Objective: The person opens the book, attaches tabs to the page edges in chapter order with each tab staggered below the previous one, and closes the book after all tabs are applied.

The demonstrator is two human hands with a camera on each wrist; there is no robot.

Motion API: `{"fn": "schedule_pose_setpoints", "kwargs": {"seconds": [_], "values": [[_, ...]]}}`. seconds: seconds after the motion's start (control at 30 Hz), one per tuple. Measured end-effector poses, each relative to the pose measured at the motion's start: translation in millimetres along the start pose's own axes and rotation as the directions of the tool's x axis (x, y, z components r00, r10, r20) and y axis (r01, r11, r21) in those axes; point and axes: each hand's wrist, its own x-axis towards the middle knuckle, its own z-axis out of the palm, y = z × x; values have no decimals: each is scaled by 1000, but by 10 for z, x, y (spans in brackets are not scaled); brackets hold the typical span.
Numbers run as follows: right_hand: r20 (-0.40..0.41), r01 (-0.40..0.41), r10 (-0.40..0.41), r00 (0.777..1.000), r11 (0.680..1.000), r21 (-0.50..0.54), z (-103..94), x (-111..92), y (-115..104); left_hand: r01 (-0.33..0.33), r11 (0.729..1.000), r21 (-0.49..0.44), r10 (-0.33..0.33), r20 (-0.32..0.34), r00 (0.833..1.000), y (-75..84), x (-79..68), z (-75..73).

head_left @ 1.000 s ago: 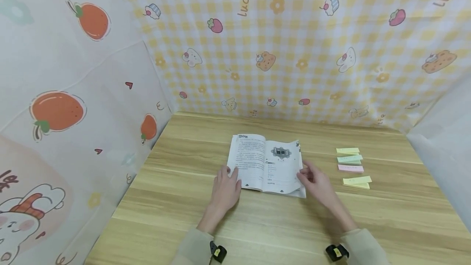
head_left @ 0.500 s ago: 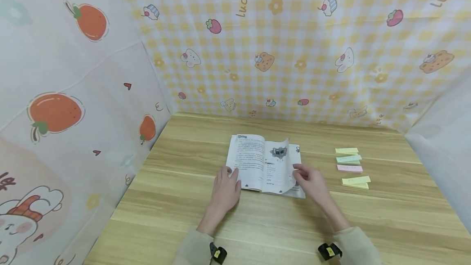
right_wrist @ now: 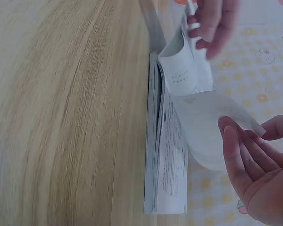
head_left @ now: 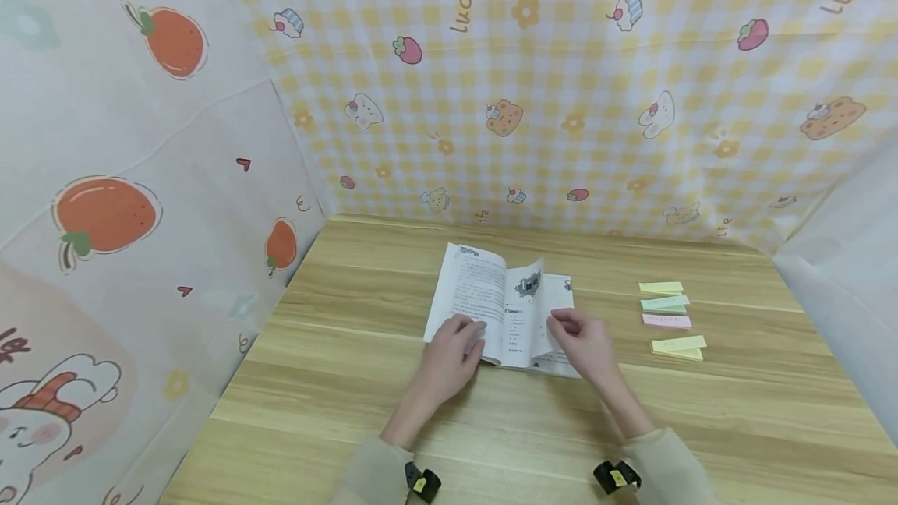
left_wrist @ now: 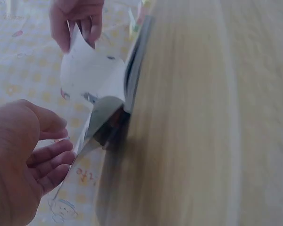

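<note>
An open book [head_left: 480,287] lies on the wooden table, its left half tilted up off the surface. My right hand [head_left: 588,340] pinches the outer edge of one right-hand page [right_wrist: 205,127], between thumb and fingertips. That page curls up and leftward, baring part of the printed page beneath. Over the lower part of the left-hand pages, my left hand [head_left: 449,353] has loosely bent fingers, their tips right at the paper. In the left wrist view, the left hand [left_wrist: 33,155] is beside the raised flap, and the dark underside of the book shows.
To the right of the book, yellow, green and pink sticky-note pads [head_left: 666,321] lie in a column on the wooden table [head_left: 337,380]. A yellow checkered cloth [head_left: 547,68] hangs behind the table, and a white printed cloth [head_left: 210,201] hangs at the left.
My right hand has moved left, curling the page further over. My left hand has shifted right from the book's lower left edge onto its pages, and the left half has tilted up.
</note>
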Motion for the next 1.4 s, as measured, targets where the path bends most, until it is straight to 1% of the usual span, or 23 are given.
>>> {"fn": "schedule_pose_setpoints", "kwargs": {"seconds": [0.17, 0.3, 0.43, 0.5, 0.53, 0.63, 0.73, 0.77, 0.8, 1.0, 1.07, 1.23, 1.33, 1.4], "values": [[-5, 34, -34, 999, 998, 52, 73, 5, -32, -55, 998, -16, 55, 3, 998, 106, 79, 3], [-6, 54, -54, 999, 994, 100, 136, 14, -41, -46, 998, -40, 47, 25, 999, 145, 113, 17], [0, 71, -72, 997, 985, 157, 198, 32, -71, -13, 997, -73, 18, 74, 997, 177, 127, 10], [4, 69, -71, 997, 980, 185, 234, 45, -87, -12, 996, -84, 19, 91, 996, 188, 135, 6], [7, 74, -76, 997, 979, 191, 232, 28, -154, -13, 996, -90, 22, 98, 995, 192, 141, 6], [17, 76, -82, 997, 971, 227, 283, 34, -186, -26, 995, -100, 36, 103, 994, 207, 155, 11], [26, 72, -80, 996, 966, 247, 316, 28, -223, -33, 994, -105, 42, 87, 995, 221, 158, 24], [28, 64, -74, 997, 964, 259, 344, 48, -177, -37, 994, -101, 45, 78, 996, 224, 158, 30], [30, 61, -72, 997, 963, 261, 349, 45, -186, -40, 994, -97, 47, 70, 996, 226, 156, 34], [18, 53, -60, 998, 963, 263, 385, 26, -202, -75, 993, -87, 75, -3, 997, 215, 147, 64], [32, 46, -58, 998, 953, 300, 397, 16, -203, -75, 992, -98, 73, -22, 997, 213, 139, 74], [78, 39, -76, 994, 915, 402, 430, -7, -194, -38, 993, -115, 32, -59, 998, 220, 118, 100], [85, 50, -92, 992, 914, 403, 459, -13, -189, -16, 992, -124, 3, -102, 995, 221, 112, 129], [91, 55, -100, 991, 915, 399, 480, -14, -188, 0, 989, -146, -22, -151, 988, 224, 110, 141]]}}
